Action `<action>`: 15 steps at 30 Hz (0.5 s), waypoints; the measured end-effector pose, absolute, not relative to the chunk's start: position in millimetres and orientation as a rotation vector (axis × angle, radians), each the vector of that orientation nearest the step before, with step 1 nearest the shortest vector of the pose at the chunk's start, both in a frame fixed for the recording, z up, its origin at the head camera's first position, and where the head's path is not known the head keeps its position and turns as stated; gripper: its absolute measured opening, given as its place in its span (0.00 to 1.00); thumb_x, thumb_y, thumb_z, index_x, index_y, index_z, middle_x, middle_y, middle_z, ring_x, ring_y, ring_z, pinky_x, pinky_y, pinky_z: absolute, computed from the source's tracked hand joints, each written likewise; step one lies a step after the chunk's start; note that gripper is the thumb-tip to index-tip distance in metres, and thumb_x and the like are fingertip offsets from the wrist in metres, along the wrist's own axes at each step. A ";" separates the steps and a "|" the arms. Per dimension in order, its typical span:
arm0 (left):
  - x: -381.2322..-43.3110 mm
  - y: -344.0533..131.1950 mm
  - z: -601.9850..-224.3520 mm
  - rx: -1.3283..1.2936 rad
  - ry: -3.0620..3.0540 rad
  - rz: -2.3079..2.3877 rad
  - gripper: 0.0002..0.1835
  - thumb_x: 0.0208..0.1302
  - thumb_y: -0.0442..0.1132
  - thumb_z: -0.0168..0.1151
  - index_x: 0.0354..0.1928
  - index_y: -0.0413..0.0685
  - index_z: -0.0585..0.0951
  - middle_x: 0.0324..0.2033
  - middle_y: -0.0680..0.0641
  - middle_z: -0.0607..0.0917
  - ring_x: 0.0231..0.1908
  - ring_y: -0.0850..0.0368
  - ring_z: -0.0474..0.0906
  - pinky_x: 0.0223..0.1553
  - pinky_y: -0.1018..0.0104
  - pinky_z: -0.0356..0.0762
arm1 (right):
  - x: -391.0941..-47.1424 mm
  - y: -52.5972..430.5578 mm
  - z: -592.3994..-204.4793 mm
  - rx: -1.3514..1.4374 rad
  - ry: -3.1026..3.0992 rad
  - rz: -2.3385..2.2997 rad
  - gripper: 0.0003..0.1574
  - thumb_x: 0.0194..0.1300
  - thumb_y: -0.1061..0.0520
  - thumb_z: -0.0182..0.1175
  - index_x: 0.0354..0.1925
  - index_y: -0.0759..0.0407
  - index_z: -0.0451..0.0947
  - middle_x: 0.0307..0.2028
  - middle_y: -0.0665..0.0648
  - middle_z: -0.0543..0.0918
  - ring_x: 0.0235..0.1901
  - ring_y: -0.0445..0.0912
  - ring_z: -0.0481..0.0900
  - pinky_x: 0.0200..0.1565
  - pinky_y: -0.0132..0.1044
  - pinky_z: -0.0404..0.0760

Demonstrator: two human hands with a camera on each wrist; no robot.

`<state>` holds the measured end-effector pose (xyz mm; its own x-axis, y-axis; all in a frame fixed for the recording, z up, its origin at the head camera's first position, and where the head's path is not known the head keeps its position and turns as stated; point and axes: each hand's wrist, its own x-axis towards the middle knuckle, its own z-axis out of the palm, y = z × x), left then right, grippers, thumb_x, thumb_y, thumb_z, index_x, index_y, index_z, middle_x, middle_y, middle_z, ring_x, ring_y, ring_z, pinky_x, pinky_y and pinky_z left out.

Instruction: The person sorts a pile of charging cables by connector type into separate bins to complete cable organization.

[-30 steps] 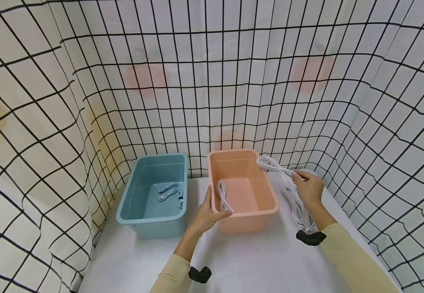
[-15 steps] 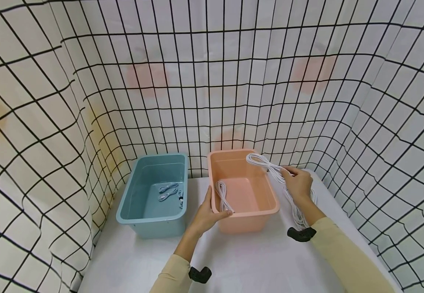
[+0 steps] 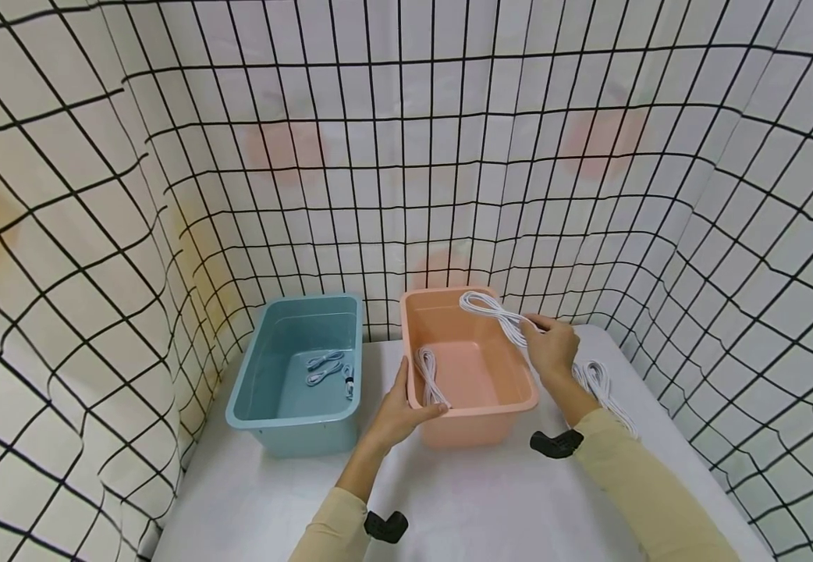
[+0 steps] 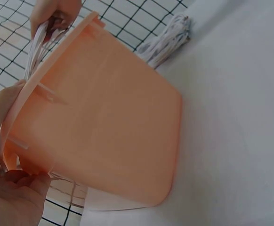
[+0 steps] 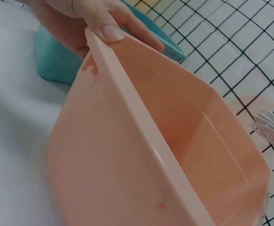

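My left hand (image 3: 394, 417) grips the near left corner of the peach plastic bin (image 3: 473, 375), thumb over the rim, as the right wrist view also shows. Inside that bin a coiled white cable (image 3: 429, 376) leans against the left wall. With my right hand (image 3: 552, 349) I hold another looped bundle of white cable (image 3: 488, 308) by one end. Its free loop hangs over the bin's right side, near the back. In the left wrist view this held cable (image 4: 35, 52) shows beyond the bin's rim.
Left of the peach bin stands a teal bin (image 3: 287, 422) with several small pale cables (image 3: 325, 367) in it. More white cable bundles (image 3: 598, 382) lie on the white table (image 3: 477, 499), right of the peach bin. Black wire mesh (image 3: 434, 195) surrounds the table's back and sides.
My right hand has moved left with the white cable bundle, bringing its loop from the bin's right edge to over the bin. The left hand stays on the rim.
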<state>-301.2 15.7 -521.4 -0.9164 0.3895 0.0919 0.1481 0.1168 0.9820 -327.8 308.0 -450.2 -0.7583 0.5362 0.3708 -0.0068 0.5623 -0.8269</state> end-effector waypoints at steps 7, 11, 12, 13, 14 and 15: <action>-302.8 17.0 -522.3 0.539 2.211 1.877 0.68 0.57 0.45 0.81 0.84 0.51 0.37 0.81 0.46 0.51 0.74 0.49 0.59 0.70 0.47 0.63 | -338.1 293.1 -451.5 -0.426 -2.182 1.169 0.15 0.69 0.54 0.68 0.49 0.60 0.90 0.41 0.62 0.90 0.40 0.58 0.84 0.42 0.49 0.77; -302.7 16.9 -522.3 0.544 2.206 1.889 0.67 0.58 0.43 0.80 0.84 0.51 0.37 0.80 0.46 0.52 0.74 0.50 0.59 0.70 0.48 0.62 | -342.1 286.4 -451.9 -0.363 -2.362 1.267 0.24 0.70 0.46 0.67 0.56 0.59 0.87 0.50 0.61 0.88 0.50 0.60 0.83 0.52 0.53 0.78; -302.7 16.7 -522.4 0.543 2.203 1.893 0.67 0.58 0.43 0.80 0.84 0.51 0.37 0.80 0.46 0.52 0.74 0.50 0.59 0.70 0.47 0.63 | -342.2 285.5 -452.3 -0.344 -2.424 1.307 0.27 0.71 0.44 0.66 0.59 0.59 0.85 0.53 0.61 0.87 0.53 0.60 0.82 0.54 0.55 0.79; -302.7 16.5 -522.6 0.540 2.199 1.897 0.67 0.58 0.43 0.80 0.84 0.51 0.37 0.80 0.46 0.52 0.74 0.49 0.60 0.70 0.46 0.63 | -342.2 284.9 -452.4 -0.317 -2.486 1.332 0.29 0.71 0.42 0.65 0.61 0.59 0.84 0.56 0.61 0.85 0.56 0.61 0.80 0.56 0.56 0.78; -302.8 16.2 -522.7 0.537 2.196 1.900 0.67 0.57 0.44 0.80 0.84 0.51 0.37 0.80 0.46 0.53 0.73 0.48 0.61 0.70 0.46 0.63 | -341.8 284.4 -452.5 -0.295 -2.542 1.349 0.32 0.72 0.40 0.64 0.63 0.58 0.82 0.59 0.61 0.84 0.59 0.61 0.78 0.58 0.56 0.77; -302.9 15.8 -523.0 0.532 2.192 1.904 0.67 0.57 0.44 0.81 0.84 0.52 0.37 0.80 0.45 0.53 0.73 0.47 0.61 0.70 0.45 0.63 | -341.5 284.3 -452.7 -0.271 -2.586 1.351 0.33 0.72 0.39 0.63 0.65 0.58 0.81 0.61 0.61 0.82 0.61 0.61 0.77 0.60 0.56 0.76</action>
